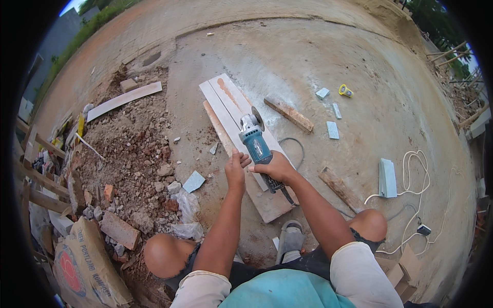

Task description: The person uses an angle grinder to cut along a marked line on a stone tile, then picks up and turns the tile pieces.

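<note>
My right hand [277, 168] is wrapped round the body of a teal and black angle grinder [257, 146]. The grinder's metal head and disc [258, 118] point away from me, over a long pale tile [222, 102]. A thin dark line runs lengthwise along that tile, and a brownish smear marks its far end. Beneath the tile lies a plank-like slab [267, 204]. My left hand [237, 167] is close beside the grinder's left side, its fingers loosely bent with nothing visible in them. Whether it touches the grinder is unclear.
Rubble [133, 149] and a cement bag [87, 262] lie on my left, with a pale strip [125, 101] on top. To the right are wooden pieces [288, 114], light-blue tile pieces [333, 130], a tile stack [387, 178], a yellow cup [345, 91] and a looping white cable [424, 192].
</note>
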Action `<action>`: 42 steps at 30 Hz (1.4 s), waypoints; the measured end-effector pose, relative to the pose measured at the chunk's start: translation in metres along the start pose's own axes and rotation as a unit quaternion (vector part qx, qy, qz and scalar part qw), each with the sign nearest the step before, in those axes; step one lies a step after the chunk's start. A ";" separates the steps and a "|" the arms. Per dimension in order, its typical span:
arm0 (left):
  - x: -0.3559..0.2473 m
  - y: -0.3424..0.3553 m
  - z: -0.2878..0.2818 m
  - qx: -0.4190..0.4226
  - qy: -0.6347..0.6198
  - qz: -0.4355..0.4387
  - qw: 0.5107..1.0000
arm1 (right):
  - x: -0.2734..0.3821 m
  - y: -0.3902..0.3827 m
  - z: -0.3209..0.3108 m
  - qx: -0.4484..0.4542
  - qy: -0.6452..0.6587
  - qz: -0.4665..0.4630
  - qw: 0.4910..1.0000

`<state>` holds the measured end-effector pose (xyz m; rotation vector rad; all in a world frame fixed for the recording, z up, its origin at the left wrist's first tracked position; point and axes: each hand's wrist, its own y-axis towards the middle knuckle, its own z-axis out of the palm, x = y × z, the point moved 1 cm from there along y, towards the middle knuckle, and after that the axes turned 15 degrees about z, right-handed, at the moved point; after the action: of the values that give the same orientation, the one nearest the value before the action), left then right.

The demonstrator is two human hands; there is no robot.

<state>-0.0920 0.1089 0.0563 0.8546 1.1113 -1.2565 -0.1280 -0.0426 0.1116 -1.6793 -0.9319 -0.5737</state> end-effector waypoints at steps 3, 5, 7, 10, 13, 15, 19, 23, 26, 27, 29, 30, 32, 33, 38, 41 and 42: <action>0.016 0.005 -0.005 0.013 0.166 0.024 0.986 | 0.023 -0.008 -0.040 -0.029 -0.006 -0.002 1.000; 0.026 0.002 0.001 0.045 0.316 0.063 0.946 | 0.032 -0.016 -0.069 -0.042 0.000 0.005 0.999; 0.015 -0.025 0.031 0.148 0.401 0.059 0.902 | 0.031 -0.031 -0.109 -0.099 -0.034 0.033 0.994; 0.020 -0.061 0.058 0.292 0.552 0.214 0.751 | 0.023 -0.051 -0.149 -0.117 0.015 0.044 0.992; 0.047 -0.070 0.063 0.304 0.597 0.339 0.661 | 0.008 -0.063 -0.175 -0.140 0.064 0.028 0.988; 0.064 -0.059 0.063 0.293 0.617 0.366 0.632 | 0.006 -0.065 -0.175 -0.144 0.106 0.034 0.983; 0.067 -0.044 0.067 0.348 0.594 0.317 0.652 | -0.007 -0.060 -0.188 -0.148 0.130 0.063 0.978; 0.066 -0.043 0.077 0.400 0.586 0.312 0.632 | -0.017 -0.054 -0.198 -0.145 0.143 0.049 0.978; 0.077 -0.044 0.080 0.393 0.566 0.367 0.625 | -0.014 -0.053 -0.197 -0.146 0.150 0.045 0.977; 0.079 -0.040 0.082 0.390 0.562 0.377 0.624 | -0.014 -0.050 -0.197 -0.143 0.153 0.044 0.977; 0.084 -0.031 0.085 0.382 0.556 0.397 0.623 | -0.017 -0.044 -0.199 -0.139 0.161 0.045 0.976; 0.085 -0.027 0.089 0.384 0.555 0.406 0.617 | -0.020 -0.042 -0.201 -0.142 0.164 0.043 0.975; 0.084 -0.017 0.095 0.384 0.555 0.422 0.605 | -0.027 -0.039 -0.205 -0.151 0.166 0.041 0.974; 0.085 -0.011 0.097 0.397 0.558 0.415 0.599 | -0.030 -0.036 -0.207 -0.155 0.165 0.037 0.973; 0.053 0.010 0.120 0.465 0.590 0.265 0.604 | -0.035 -0.040 -0.215 -0.157 0.196 0.042 0.967; 0.061 0.018 0.117 0.435 0.616 0.234 0.614 | -0.017 -0.040 -0.201 -0.140 0.220 0.038 0.965; 0.065 0.017 0.116 0.431 0.634 0.240 0.595 | -0.017 -0.041 -0.201 -0.141 0.222 0.037 0.964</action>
<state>-0.0582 -0.0164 0.0249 2.8840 1.0461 -0.4747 -0.1546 -0.2338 0.1837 -1.7243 -0.4766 -1.0195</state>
